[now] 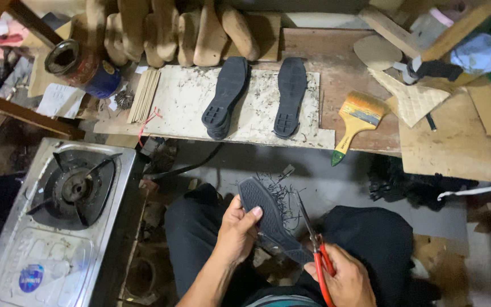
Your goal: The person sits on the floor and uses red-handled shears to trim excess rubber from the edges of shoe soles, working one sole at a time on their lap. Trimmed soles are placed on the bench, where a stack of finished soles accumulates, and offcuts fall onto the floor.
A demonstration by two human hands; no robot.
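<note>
My left hand (235, 230) grips a dark grey rubber shoe sole (265, 219) held over my lap, tread side up. My right hand (342, 281) is closed on the red handles of scissors (313, 241), whose blades lie along the sole's right edge. Thin black rubber trimmings (282, 193) lie scattered just beyond the sole. Two more black soles (225, 96) (290, 96) rest side by side on a pale, scratched board (183, 108) on the low bench ahead.
A single-burner gas stove (66, 216) stands at my left. A tin can (83, 68), wooden shoe lasts (171, 31), a stack of thin strips (143, 94), a yellow-handled paintbrush (356, 122) and cardboard pieces (456, 136) crowd the bench. My knees in black trousers (370, 239) fill the lower middle.
</note>
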